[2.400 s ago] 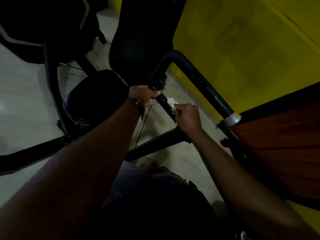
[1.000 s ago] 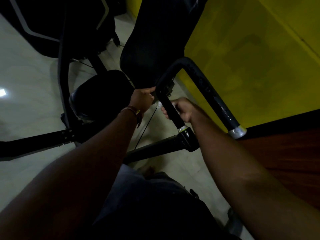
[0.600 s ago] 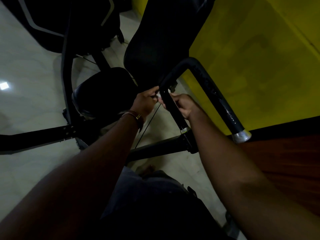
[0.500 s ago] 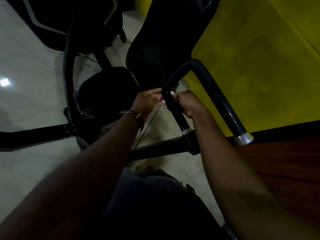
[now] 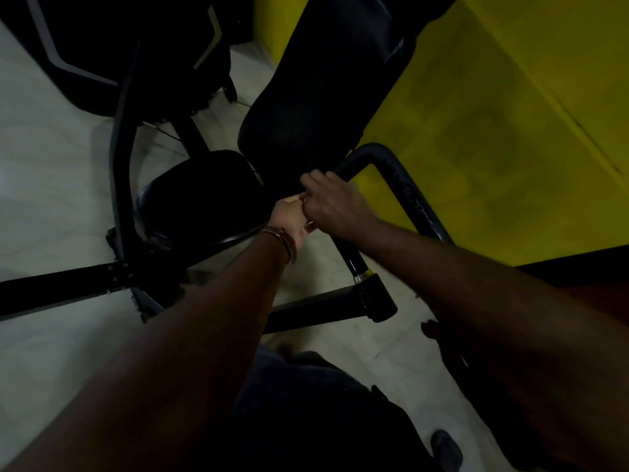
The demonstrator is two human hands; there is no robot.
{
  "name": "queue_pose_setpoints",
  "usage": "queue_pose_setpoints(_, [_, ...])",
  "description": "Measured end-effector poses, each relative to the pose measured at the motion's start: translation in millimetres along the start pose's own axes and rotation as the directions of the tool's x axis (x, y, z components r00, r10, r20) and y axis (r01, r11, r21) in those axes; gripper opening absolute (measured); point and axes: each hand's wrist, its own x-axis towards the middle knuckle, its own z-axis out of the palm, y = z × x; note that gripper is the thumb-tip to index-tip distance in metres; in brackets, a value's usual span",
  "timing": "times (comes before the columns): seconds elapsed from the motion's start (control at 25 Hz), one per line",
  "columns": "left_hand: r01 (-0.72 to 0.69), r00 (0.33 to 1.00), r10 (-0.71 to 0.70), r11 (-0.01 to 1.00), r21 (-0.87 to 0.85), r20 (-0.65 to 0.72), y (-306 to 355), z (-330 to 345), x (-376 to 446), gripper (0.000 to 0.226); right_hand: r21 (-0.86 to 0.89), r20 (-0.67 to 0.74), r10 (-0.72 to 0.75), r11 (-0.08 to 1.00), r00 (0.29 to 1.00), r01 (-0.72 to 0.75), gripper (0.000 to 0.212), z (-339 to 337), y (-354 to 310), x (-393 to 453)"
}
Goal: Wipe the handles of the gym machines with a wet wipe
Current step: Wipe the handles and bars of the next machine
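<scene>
Gripping one handle (image 5: pixel 350 248): two hands, right hand (image 5: pixel 332 207), left hand (image 5: pixel 289 216).

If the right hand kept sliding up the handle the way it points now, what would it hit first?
Most likely the bend of the black handle, just ahead of the right hand; beyond that is the backrest pad, though depth is hard to judge.

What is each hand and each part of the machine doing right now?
right hand: curled round the handle's upper part.
left hand: against the right hand; grip hidden.
handle: black, gripped near its bend.
wet wipe: not visible.
seat pad: empty.
back pad: tilted, untouched.
</scene>
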Motion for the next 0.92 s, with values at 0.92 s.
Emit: queue_pose_setpoints(0.92, [0.055, 0.997, -0.062, 0.987, 0.151, 0.039, 4.9, -5.7, 14.8, 0.033, 0.845, 0.150, 0.983, -0.073, 0.104, -0.529, 0.027, 3.1, -33.2, -7.2])
